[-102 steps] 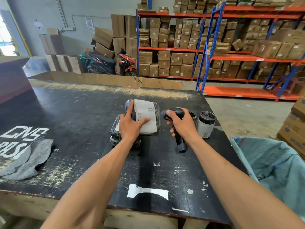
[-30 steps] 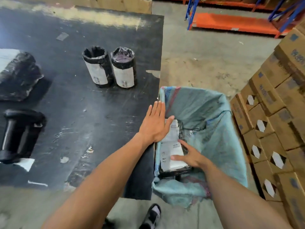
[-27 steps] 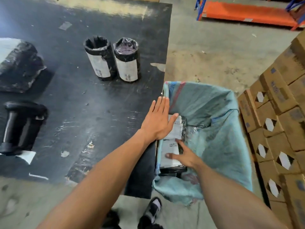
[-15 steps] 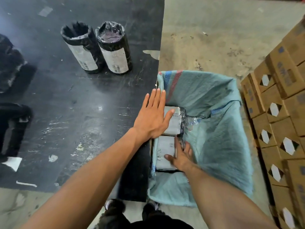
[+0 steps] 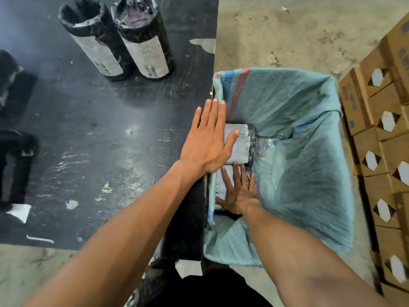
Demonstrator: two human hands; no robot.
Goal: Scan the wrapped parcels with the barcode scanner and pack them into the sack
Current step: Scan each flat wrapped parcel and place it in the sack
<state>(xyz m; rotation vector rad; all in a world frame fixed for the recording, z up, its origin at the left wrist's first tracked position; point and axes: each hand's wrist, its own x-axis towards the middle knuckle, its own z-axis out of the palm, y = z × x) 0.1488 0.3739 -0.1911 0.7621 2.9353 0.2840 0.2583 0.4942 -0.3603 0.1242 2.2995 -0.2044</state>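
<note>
I see the left hand [image 5: 208,142] flat and released at the sack [image 5: 298,156] rim beside the surface [image 5: 110,134]. My right hand [image 5: 238,191], fingers straight, presses the near parcel [image 5: 220,185] inside the sack, touching a second parcel [image 5: 240,147] beyond it.

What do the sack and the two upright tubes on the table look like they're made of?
Sack: looks like woven plastic, matte teal; visible weave, coloured stripes. Tubes: glossy, crinkled black plastic wrap with paper labels; what is inside cannot be seen.
</note>
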